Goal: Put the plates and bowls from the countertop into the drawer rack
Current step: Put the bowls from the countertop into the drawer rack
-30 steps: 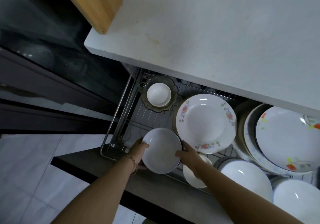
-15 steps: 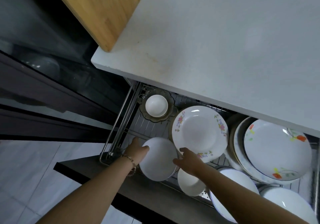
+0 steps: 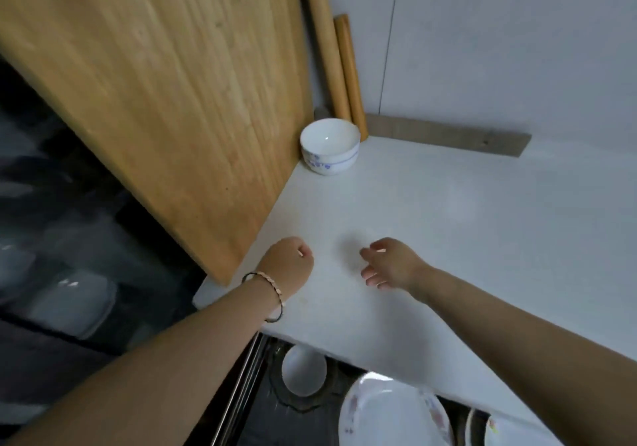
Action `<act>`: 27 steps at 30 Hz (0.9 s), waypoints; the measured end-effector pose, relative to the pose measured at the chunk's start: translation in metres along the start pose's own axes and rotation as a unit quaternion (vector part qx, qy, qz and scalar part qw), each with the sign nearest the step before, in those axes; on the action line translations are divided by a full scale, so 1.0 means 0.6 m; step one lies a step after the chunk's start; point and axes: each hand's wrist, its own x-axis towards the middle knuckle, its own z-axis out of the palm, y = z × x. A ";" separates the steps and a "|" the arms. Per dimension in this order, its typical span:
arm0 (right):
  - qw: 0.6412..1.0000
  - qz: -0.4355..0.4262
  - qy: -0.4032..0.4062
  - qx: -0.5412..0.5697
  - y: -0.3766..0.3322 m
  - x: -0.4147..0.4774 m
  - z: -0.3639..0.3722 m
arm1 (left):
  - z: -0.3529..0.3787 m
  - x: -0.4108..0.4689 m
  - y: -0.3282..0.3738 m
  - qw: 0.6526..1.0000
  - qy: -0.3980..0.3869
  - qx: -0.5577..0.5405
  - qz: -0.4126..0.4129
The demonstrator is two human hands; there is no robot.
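A white bowl with a blue pattern (image 3: 330, 145) stands on the white countertop (image 3: 448, 225) in its far left corner. My left hand (image 3: 287, 264) hovers over the counter's near part, fingers curled, holding nothing. My right hand (image 3: 391, 263) is beside it, fingers loosely spread and empty. Both hands are well short of the bowl. Below the counter edge the drawer rack (image 3: 241, 387) shows a small white bowl (image 3: 303, 371) on a dark glass dish and a floral plate (image 3: 393, 414).
A large wooden cutting board (image 3: 165, 94) leans on the left, next to the bowl. Two wooden rolling pins (image 3: 339, 63) stand in the corner against the wall. A dark glass stove surface (image 3: 62, 245) lies to the left.
Both hands let go of the white bowl in the drawer rack and rose over the countertop. The view tilted up from the drawer to the counter and its corner bowl.
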 end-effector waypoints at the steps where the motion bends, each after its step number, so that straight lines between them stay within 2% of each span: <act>1: 0.999 0.004 0.026 0.042 -0.024 0.027 -0.012 | -0.008 0.035 0.009 1.000 0.009 -0.015 -0.005; 7: 0.961 0.060 0.107 0.248 -0.139 0.200 -0.047 | -0.035 0.209 0.033 0.999 0.009 -0.033 -0.001; 13: 0.943 0.066 0.114 0.305 -0.206 0.352 -0.044 | -0.039 0.304 0.009 1.000 0.007 -0.021 0.009; 20: 0.890 0.020 0.144 0.433 -0.214 0.422 -0.005 | -0.033 0.329 -0.031 0.999 0.008 -0.048 -0.014; 23: 0.870 0.016 0.166 0.463 -0.191 0.412 0.003 | -0.028 0.330 -0.044 0.995 0.005 -0.098 -0.029; 27: 0.883 0.037 0.167 0.437 -0.123 0.341 0.013 | -0.016 0.308 -0.034 0.965 0.002 -0.256 -0.060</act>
